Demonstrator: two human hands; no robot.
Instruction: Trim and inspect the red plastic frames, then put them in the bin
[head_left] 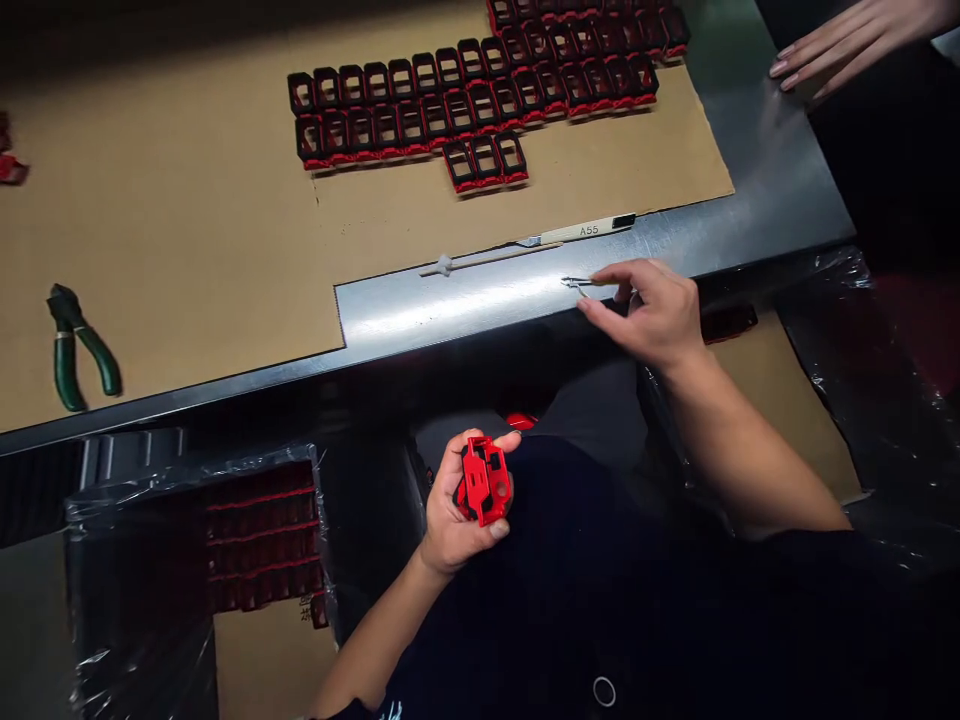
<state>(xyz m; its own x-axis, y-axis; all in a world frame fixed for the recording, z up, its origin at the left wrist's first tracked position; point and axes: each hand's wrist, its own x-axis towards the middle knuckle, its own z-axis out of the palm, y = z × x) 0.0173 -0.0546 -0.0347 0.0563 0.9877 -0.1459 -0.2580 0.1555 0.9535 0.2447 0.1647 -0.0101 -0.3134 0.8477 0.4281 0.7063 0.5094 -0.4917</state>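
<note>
My left hand (454, 505) is closed around a red plastic part (480, 480) with black sections, held in front of my body. Its slotted red side faces up. At the metal table edge (465, 305), my right hand (649, 305) has thumb and index finger on a small metal tool (576, 283) with thin prongs, its exact kind unclear. Just beyond lie a cream-handled knife or scraper (585, 231) marked A55 and a thin stick (502, 258) with a whitish tip.
Rows of red-and-black frames (409, 120) stand on the cardboard sheet (202, 240). Green-handled cutters (75, 345) lie at the left. Below, a plastic-lined box (191, 460) holds more red parts; another lined box (814, 400) is at right. Another person's hand (862, 40) rests at the far right corner.
</note>
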